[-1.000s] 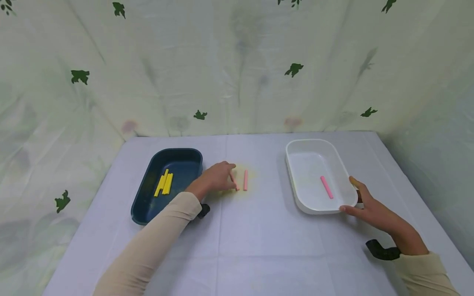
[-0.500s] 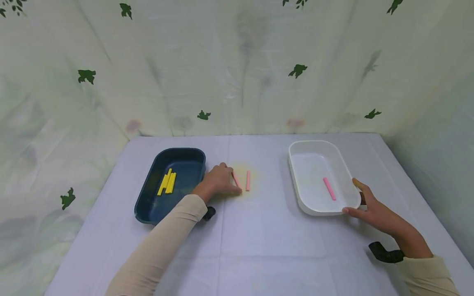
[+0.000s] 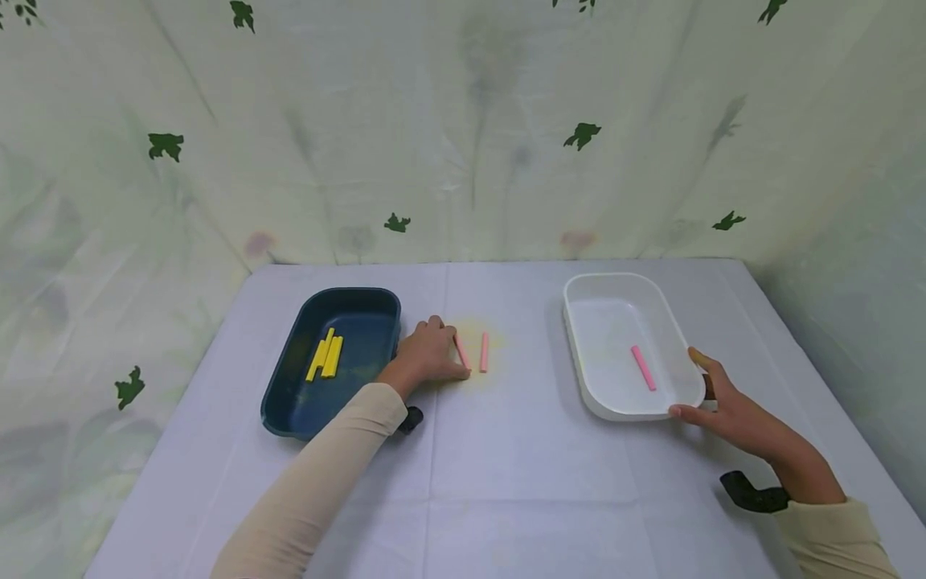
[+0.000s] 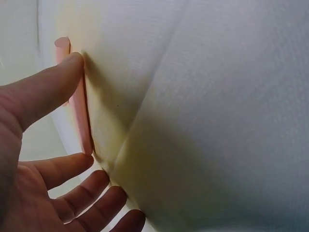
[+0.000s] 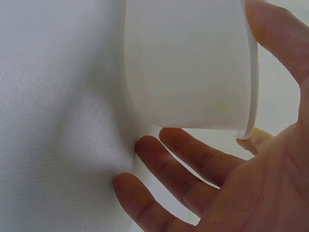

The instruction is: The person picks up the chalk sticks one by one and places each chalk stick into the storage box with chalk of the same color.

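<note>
At the table's middle my left hand (image 3: 427,351) pinches a pink chalk stick (image 3: 462,354) lengthwise, index finger at its far end and thumb at its near end. The left wrist view shows thumb and index at the two ends of this pink chalk (image 4: 82,123), the other fingers spread over the cloth. A second pink stick (image 3: 485,352) lies just right of it. My right hand (image 3: 731,414) holds the near right corner of a white tray (image 3: 600,342), thumb on the rim (image 5: 252,92) and fingers around the outer side. One pink stick (image 3: 643,368) lies inside that tray.
Left of my left hand stands a dark blue tray (image 3: 271,410) with several yellow chalk sticks (image 3: 325,355) in it. White cloth (image 3: 535,482) covers the table, stained yellow around the pink sticks. A patterned curtain (image 3: 463,161) hangs behind and at the sides.
My left hand's thumb and index have closed onto the ends of the left pink stick, which has shifted slightly. The right hand stays at the white tray. The head view moved a little.
</note>
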Demonstrator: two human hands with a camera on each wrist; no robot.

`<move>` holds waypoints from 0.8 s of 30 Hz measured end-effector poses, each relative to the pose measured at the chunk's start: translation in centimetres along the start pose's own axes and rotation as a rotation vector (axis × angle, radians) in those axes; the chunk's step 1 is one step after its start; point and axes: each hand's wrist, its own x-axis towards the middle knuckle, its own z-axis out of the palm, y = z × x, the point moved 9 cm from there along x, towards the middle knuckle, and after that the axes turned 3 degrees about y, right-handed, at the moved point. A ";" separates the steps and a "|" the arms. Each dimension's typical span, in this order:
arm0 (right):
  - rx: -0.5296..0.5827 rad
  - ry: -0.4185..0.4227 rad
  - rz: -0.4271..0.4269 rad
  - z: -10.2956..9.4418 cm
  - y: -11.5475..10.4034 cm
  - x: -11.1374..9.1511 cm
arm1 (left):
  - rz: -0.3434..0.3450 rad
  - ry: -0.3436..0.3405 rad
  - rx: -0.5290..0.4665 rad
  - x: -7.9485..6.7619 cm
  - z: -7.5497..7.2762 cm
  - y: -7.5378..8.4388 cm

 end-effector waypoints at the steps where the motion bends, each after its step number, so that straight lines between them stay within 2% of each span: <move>1: 0.000 -0.001 0.001 0.0 0.0 0.0 | -0.001 0.001 0.000 0.0 0.0 0.0; 8: 0.004 -0.007 0.005 0.1 0.1 0.0 | 0.007 0.026 0.006 0.2 0.1 0.1; 12: 0.001 -0.013 0.012 0.2 0.2 0.0 | 0.019 0.025 -0.023 0.4 -0.5 0.0; 19: 0.007 -0.015 0.015 0.2 0.1 0.0 | 0.083 0.013 -0.163 0.9 -2.0 0.0; 24: 0.013 -0.014 0.011 0.2 0.1 0.0 | 0.130 -0.002 -0.268 1.2 -2.3 0.3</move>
